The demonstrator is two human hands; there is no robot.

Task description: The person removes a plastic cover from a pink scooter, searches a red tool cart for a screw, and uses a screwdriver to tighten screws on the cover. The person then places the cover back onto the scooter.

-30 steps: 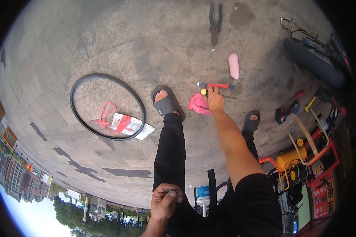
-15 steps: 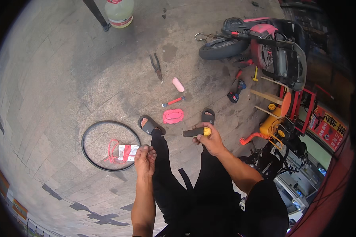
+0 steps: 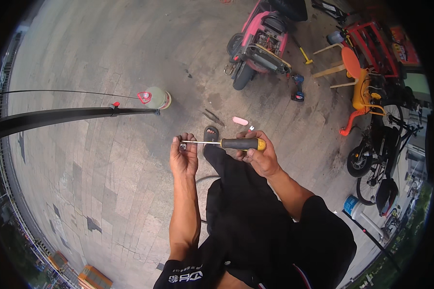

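My right hand (image 3: 261, 158) is wrapped round the dark handle of a screwdriver (image 3: 243, 144), its butt end yellow. The thin shaft points left across my body. At its tip, my left hand (image 3: 184, 156) has curled fingers round a small shiny metal piece (image 3: 183, 146), too small to name. Shaft tip and metal piece meet at the left fingers; whether they are joined I cannot tell. Both hands are above the ground, in front of my black-clothed body.
A partly stripped pink scooter (image 3: 263, 43) stands ahead. Pliers (image 3: 211, 116), a pink roll-shaped object (image 3: 240, 121) and a cordless drill (image 3: 298, 87) lie on the paving. Beyond them are a hammer (image 3: 304, 54), orange stool (image 3: 350, 62) and yellow compressor (image 3: 360, 94). A liquid-filled jug (image 3: 158, 98) sits by a black pole (image 3: 58, 120).
My view has swung, and the scooter and tools appear farther off. My hands have come together, the screwdriver tip now at my left fingers. A black foot shows by the shaft.
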